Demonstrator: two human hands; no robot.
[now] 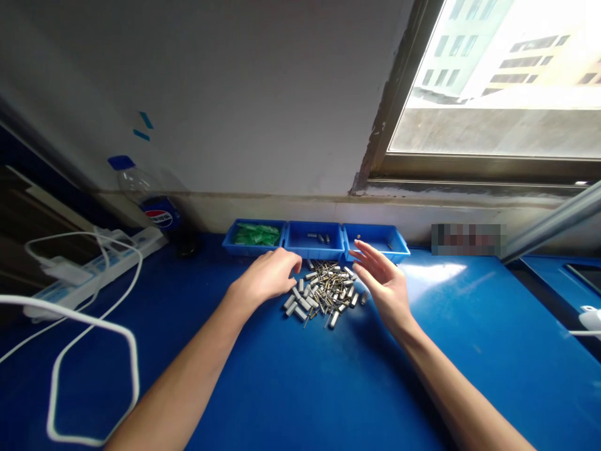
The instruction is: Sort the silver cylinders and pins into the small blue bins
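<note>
A pile of several small metal pins and sleeves (323, 291) lies on the blue table (305, 388). My left hand (267, 275) rests palm down at the pile's left edge, fingers curled loosely over the nearest parts; nothing shows in its grip. My right hand (382, 282) hovers at the pile's right side, fingers stretched out and spread, holding nothing. Behind the pile stand three blue trays: the left tray (232, 241) holds green pieces, the middle tray (300, 250) a few metal parts, the right tray (399, 247) one or two small parts.
A Pepsi bottle (154, 203) leans against the wall at the back left. A white power strip (94, 266) with white cables (94, 376) lies along the left. A window (498, 81) is at the upper right, a metal bar (554, 222) below it.
</note>
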